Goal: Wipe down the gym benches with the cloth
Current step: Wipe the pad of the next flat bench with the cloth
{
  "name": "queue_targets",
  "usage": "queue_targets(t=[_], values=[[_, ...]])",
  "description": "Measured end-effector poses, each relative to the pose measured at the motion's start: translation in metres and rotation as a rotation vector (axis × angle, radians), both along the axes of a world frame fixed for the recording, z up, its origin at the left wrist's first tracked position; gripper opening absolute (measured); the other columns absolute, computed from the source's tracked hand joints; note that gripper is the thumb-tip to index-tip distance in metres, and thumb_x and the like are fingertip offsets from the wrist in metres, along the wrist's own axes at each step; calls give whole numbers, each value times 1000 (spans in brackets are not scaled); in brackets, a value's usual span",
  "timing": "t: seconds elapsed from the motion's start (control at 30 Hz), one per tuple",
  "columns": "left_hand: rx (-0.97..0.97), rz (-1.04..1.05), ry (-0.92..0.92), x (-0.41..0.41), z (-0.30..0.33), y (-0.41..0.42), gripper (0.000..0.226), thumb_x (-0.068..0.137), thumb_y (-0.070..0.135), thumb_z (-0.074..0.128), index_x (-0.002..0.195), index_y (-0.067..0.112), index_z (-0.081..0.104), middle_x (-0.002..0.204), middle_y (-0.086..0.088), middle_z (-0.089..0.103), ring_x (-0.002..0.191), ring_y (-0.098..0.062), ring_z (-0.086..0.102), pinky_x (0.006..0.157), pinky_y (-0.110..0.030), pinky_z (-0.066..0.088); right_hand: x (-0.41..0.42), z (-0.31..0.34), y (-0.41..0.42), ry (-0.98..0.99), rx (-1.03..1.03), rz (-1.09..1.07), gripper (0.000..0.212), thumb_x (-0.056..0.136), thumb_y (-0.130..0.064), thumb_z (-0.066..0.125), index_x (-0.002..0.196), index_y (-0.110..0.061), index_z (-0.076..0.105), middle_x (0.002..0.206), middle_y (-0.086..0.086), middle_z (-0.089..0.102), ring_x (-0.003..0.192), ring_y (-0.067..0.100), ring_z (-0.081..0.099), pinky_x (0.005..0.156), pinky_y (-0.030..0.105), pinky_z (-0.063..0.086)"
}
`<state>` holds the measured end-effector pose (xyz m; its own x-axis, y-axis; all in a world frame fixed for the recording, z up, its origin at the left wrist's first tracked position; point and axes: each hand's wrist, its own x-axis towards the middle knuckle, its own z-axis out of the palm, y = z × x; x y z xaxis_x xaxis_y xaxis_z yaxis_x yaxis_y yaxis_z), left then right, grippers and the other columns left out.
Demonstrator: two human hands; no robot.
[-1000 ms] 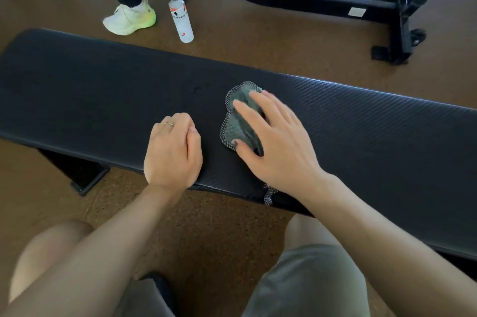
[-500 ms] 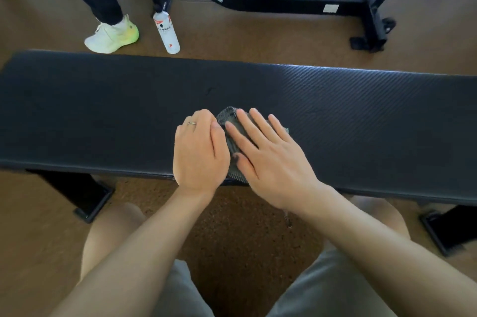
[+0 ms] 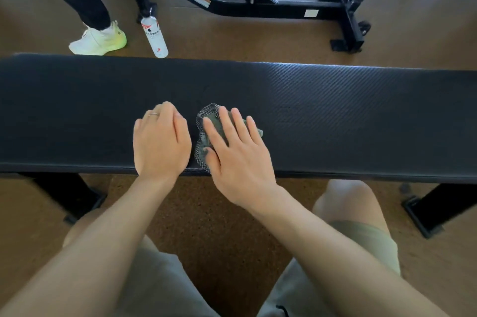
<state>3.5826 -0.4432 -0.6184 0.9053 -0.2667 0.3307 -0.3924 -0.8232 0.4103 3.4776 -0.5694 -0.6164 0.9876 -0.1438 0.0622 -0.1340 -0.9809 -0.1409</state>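
Cloth [image 3: 206,136]: on the black bench surface [image 3: 335,115], near its front edge, pressed flat under the right hand [image 3: 237,154], fingers straight and spread. Left hand [image 3: 161,141]: just left of the cloth, fingers curled under, holding nothing.

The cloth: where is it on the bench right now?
In the head view the cloth lies near the middle of the bench, by its near edge, flattened under the right hand, with the left hand just to its left.
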Motion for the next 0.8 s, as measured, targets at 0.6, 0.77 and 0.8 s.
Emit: queue_targets(t=[0.6, 0.77, 0.8], values=[[-38, -72, 49, -1, 1, 0, 33, 102, 24, 25, 79, 13, 47, 74, -2, 52, 68, -23, 49, 73, -46, 45, 8, 4, 16, 12, 17, 89, 55, 108, -39, 26, 162, -24, 23, 170, 6, 16, 158, 28, 9, 128, 49, 8], [-50, -56, 58, -2, 1, -1, 37, 103, 23, 27, 80, 11, 53, 74, -4, 56, 68, -25, 53, 72, -50, 51, -42, 2, -87, 30, -35, -251, 56, 107, -41, 19, 160, -28, 29, 170, 2, 17, 157, 23, 12, 127, 47, 10], [-48, -57, 55, -2, 1, -1, 36, 103, 22, 27, 80, 10, 52, 73, -4, 55, 67, -25, 53, 73, -51, 50, -50, 2, -101, 72, -11, -343, 56, 108, -42, 15, 162, -30, 22, 171, 1, 11, 158, 22, 6, 128, 46, 6]])
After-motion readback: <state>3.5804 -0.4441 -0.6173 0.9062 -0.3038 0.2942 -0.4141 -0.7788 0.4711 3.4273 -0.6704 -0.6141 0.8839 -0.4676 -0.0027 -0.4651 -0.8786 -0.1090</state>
